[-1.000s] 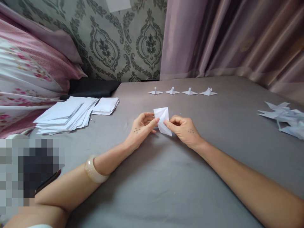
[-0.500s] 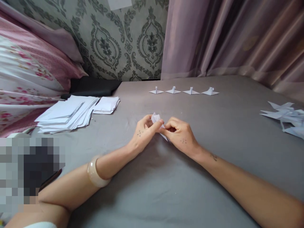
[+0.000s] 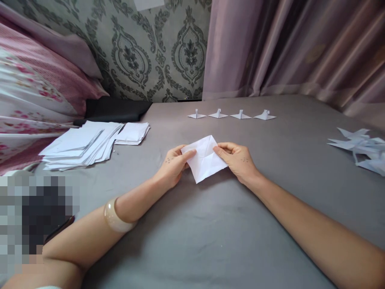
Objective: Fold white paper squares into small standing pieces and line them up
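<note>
A creased white square of paper (image 3: 205, 161) is spread out between my two hands, above the grey cloth. My left hand (image 3: 174, 163) pinches its left side, thumb on top and fingers behind. At the right edge, my right hand (image 3: 236, 159) grips the sheet the same way, with its fingertips partly hidden behind the paper. Fold lines cross the middle of the sheet. Beyond my hands, several folded white paper cranes (image 3: 241, 114) stand in a row.
Stacks of white paper (image 3: 78, 148) lie at the left, a smaller pile of squares (image 3: 132, 133) beside them. Behind them is a black flat item (image 3: 117, 109). More folded paper pieces (image 3: 365, 148) are heaped at the right edge. Curtains (image 3: 255, 52) hang behind the grey surface (image 3: 222, 228).
The paper, folded small and bunched between my fingers before, is now opened out into a square. My hands have moved apart, each holding one side.
</note>
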A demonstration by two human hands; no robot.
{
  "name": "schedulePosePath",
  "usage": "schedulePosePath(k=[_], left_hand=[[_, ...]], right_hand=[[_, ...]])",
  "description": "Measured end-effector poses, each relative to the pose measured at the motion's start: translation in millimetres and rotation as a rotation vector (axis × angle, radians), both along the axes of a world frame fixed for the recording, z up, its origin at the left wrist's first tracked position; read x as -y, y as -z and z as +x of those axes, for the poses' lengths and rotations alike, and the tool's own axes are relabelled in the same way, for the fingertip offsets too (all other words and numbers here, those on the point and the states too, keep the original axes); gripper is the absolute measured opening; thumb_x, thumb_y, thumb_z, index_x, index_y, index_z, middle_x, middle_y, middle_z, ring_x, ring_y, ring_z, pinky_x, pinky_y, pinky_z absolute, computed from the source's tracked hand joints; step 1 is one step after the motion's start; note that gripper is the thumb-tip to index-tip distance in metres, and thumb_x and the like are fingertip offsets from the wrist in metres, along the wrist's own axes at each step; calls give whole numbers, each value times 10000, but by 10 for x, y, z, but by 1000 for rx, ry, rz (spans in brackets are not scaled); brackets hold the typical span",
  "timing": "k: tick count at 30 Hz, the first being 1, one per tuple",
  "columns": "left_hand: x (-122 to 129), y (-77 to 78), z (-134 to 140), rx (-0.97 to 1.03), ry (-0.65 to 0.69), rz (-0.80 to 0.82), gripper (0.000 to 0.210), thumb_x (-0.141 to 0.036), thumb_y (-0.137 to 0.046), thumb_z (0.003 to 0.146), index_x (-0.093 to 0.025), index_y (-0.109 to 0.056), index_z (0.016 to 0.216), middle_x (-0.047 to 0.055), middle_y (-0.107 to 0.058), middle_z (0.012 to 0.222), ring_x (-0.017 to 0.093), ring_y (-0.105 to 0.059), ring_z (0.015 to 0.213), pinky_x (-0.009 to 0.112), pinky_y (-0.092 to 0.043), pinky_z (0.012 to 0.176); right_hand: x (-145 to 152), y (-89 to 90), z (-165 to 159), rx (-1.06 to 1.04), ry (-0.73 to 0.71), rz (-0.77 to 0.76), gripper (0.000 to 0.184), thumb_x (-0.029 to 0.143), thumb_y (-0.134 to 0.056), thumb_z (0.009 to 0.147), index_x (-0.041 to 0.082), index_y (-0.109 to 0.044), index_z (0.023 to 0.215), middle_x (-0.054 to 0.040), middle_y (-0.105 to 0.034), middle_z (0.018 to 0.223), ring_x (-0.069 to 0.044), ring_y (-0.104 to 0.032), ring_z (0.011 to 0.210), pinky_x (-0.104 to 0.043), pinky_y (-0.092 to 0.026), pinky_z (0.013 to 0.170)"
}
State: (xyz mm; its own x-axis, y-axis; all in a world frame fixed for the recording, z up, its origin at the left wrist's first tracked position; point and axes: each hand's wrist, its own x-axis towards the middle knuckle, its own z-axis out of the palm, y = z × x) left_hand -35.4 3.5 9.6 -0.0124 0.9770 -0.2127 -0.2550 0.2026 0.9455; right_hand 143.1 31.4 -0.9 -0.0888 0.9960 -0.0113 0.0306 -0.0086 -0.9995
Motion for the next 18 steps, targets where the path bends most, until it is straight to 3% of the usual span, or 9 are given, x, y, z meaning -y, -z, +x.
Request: schedulePosePath(k=[5,11,18], left_hand=[[-75,91,-91,-172,-39,64,393,-309,-756,653,-133,-593,964,67,-681,847,161,-625,695,278,-482,640],[-118,107,-199,-626,8,240,405,-340,-646,758,-144,-541,1096,39,-639,799,148,-569,673,261,-422,617],[-169,121,-252,-970,8,317,359,-318,-586,794,-158,-547,1114,24,-583,760,168,-529,687,306,-413,685]], right_hand=[[-35,62,44,244,-65,120,338,317,-628,764,189,-591,1074,-46,-723,824,-174,-651,712,-313,-494,659],[-12,68,51,598,-109,329,300,198,-537,810,238,-574,1105,-32,-702,910,-174,-619,763,-327,-456,712],[-6,89,51,757,-156,410,305,177,-495,843,225,-557,1137,-60,-648,976,-197,-604,862,-339,-454,761]])
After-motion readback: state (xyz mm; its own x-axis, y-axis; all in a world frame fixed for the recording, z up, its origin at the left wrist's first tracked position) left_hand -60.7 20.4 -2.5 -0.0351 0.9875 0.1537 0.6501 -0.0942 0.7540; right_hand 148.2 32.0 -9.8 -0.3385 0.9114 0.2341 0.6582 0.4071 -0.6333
